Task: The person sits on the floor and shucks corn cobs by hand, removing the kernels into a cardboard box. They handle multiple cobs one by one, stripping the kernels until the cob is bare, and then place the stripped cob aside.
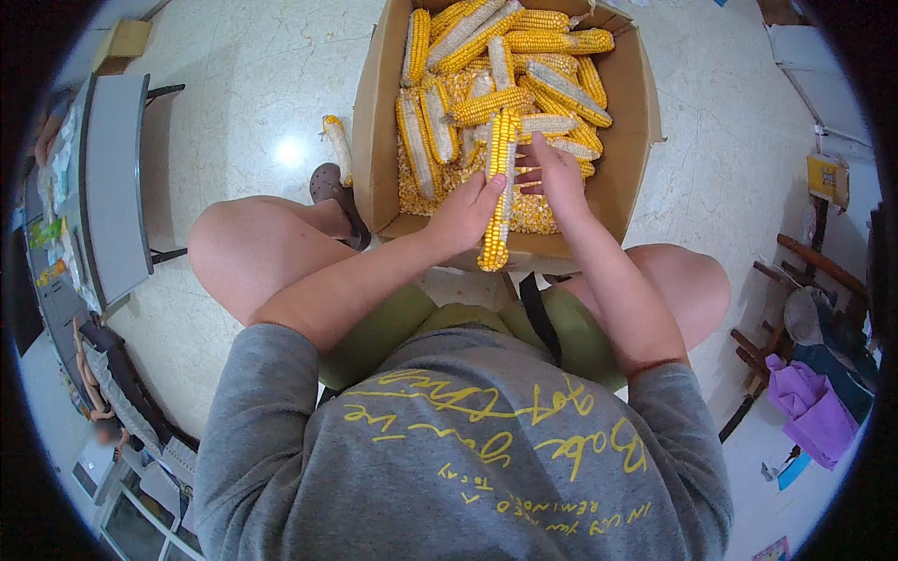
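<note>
My left hand (468, 212) grips an ear of dried yellow corn (499, 168), held lengthwise over the near side of a cardboard box (621, 189). Some kernel rows are stripped along the ear's right side, baring pale cob. My right hand (559, 177) is just right of the ear, fingers apart and pointing towards it. Whether those fingertips touch the ear is hard to tell. Inside the box lie several partly stripped corn ears (484, 42) on a layer of loose kernels (534, 219).
On the floor left of the box, a mostly bare corncob (339, 149) lies beside my brown clog (351, 217). Further left stands a folding table (121, 182). A person (105, 428) is at the left rim. Wooden furniture (772, 336) with a purple cloth (807, 407) stands at right.
</note>
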A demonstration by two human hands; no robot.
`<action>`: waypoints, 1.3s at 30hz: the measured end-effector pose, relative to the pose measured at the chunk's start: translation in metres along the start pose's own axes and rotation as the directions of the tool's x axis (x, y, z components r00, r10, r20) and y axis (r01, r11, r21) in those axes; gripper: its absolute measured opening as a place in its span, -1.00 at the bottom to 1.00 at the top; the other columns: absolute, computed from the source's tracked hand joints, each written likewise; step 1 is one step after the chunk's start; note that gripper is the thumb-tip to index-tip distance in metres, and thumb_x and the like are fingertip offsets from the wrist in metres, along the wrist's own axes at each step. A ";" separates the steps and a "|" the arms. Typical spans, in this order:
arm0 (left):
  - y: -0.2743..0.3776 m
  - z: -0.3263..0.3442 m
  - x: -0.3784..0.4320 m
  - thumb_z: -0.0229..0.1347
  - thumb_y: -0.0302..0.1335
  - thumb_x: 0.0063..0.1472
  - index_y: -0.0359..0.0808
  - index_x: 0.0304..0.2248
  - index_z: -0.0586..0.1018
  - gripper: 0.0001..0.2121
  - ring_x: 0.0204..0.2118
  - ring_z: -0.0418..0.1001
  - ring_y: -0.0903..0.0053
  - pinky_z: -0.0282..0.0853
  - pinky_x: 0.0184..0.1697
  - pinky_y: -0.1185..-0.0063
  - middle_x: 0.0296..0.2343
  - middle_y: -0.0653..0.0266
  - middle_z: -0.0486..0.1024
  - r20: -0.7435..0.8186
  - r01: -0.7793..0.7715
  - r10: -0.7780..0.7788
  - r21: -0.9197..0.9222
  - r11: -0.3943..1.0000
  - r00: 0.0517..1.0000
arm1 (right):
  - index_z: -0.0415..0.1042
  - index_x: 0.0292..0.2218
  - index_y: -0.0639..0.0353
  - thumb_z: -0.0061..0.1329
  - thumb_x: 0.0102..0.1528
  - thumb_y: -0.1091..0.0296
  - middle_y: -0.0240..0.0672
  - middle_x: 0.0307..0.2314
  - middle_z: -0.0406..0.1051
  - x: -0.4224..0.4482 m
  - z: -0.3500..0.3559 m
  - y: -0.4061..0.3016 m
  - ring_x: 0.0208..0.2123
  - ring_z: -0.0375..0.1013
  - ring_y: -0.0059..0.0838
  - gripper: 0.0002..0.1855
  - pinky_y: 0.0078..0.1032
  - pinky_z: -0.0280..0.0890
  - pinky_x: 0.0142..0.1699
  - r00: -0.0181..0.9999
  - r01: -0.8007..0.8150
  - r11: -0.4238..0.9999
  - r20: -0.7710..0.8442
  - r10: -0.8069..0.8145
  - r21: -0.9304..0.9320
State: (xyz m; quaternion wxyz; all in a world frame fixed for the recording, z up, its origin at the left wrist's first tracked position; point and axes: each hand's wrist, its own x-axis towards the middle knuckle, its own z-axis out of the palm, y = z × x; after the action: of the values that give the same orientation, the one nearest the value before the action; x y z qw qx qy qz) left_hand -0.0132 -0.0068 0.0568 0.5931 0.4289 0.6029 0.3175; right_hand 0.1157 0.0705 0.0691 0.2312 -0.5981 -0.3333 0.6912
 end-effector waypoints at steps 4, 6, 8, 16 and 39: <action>0.005 -0.001 -0.002 -0.31 -0.16 0.17 -0.42 -0.48 0.26 -0.60 -0.48 0.31 0.19 0.19 -0.37 0.40 -0.58 -0.04 0.31 0.008 -0.046 0.045 0.112 0.993 0.999 | 0.36 -0.46 0.33 -0.14 -0.01 0.08 -0.33 -0.60 0.36 -0.001 0.001 0.000 -0.62 0.33 -0.58 -0.61 -0.67 0.25 -0.54 0.992 0.124 0.986 0.021 -0.122 -0.111; 0.003 -0.001 -0.002 -0.31 -0.16 0.17 -0.42 -0.48 0.26 -0.59 -0.48 0.32 0.17 0.19 -0.37 0.39 -0.58 -0.05 0.32 0.014 -0.070 0.069 0.140 0.988 0.998 | 0.37 -0.48 0.33 -0.12 -0.01 0.10 -0.34 -0.62 0.35 0.000 0.001 0.001 -0.63 0.32 -0.61 -0.62 -0.68 0.25 -0.53 0.992 0.129 0.984 0.030 -0.126 -0.123; 0.006 -0.001 -0.004 -0.30 -0.16 0.17 -0.43 -0.48 0.26 -0.60 -0.48 0.32 0.15 0.19 -0.37 0.38 -0.58 -0.07 0.32 0.024 -0.073 0.070 0.167 0.983 0.997 | 0.37 -0.50 0.34 -0.12 -0.01 0.12 -0.35 -0.64 0.34 0.001 0.001 0.003 -0.64 0.30 -0.63 -0.63 -0.68 0.25 -0.53 0.991 0.136 0.984 0.036 -0.132 -0.116; 0.005 0.000 -0.004 -0.31 -0.17 0.17 -0.41 -0.45 0.26 -0.62 -0.46 0.32 0.10 0.19 -0.37 0.35 -0.57 -0.09 0.33 0.053 -0.063 0.053 0.209 0.976 0.997 | 0.36 -0.56 0.35 -0.23 0.05 0.22 -0.34 -0.72 0.32 0.010 0.000 0.022 -0.71 0.24 -0.63 -0.65 -0.65 0.16 -0.59 0.941 0.306 0.859 -0.006 -0.338 -0.411; -0.004 0.000 0.004 -0.37 -0.18 0.20 -0.42 -0.34 0.25 -0.61 -0.43 0.27 0.42 0.17 -0.28 0.53 -0.50 0.11 0.30 -0.022 -0.077 0.075 -0.103 0.992 0.997 | 0.38 -0.33 0.22 -0.20 0.03 0.16 -0.50 -0.60 0.31 -0.006 0.002 0.000 -0.57 0.23 -0.72 -0.69 -0.77 0.07 -0.57 0.967 0.078 0.955 0.254 -0.003 -0.287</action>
State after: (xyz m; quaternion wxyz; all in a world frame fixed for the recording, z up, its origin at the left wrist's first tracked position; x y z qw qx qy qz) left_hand -0.0130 -0.0047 0.0518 0.5967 0.4171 0.5741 0.3746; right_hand 0.1148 0.0652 0.0732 0.1097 -0.5265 -0.4714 0.6990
